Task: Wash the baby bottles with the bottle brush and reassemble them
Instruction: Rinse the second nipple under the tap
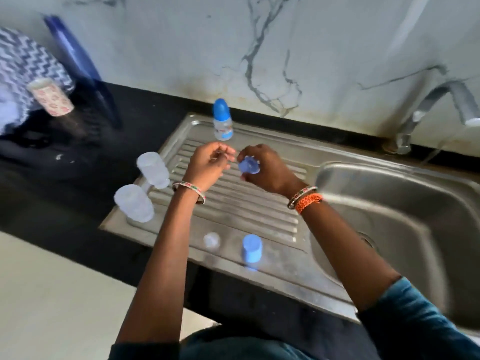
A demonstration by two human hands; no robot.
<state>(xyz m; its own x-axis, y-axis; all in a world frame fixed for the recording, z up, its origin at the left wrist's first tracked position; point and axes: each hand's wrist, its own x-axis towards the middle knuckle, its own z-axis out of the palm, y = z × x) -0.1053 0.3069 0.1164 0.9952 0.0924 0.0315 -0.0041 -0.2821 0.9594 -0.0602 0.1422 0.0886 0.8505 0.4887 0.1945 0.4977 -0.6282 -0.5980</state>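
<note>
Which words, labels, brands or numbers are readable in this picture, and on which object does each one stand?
No text can be read.
Assembled clear baby bottle with blue cap: a coloured print on its side, too blurred to read.
Pink-patterned white cup: a repeating pattern only, no legible letters.
Two upturned clear bottle bodies, blue cap, blue ring in the right hand: no marks visible.

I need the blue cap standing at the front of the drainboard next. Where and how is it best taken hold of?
Take the blue cap round its side wall, coming from above, thumb on one side and fingers opposite. It stands upright and apart from the small clear piece beside it, so the sides are free. The picture is blurred here.
</note>
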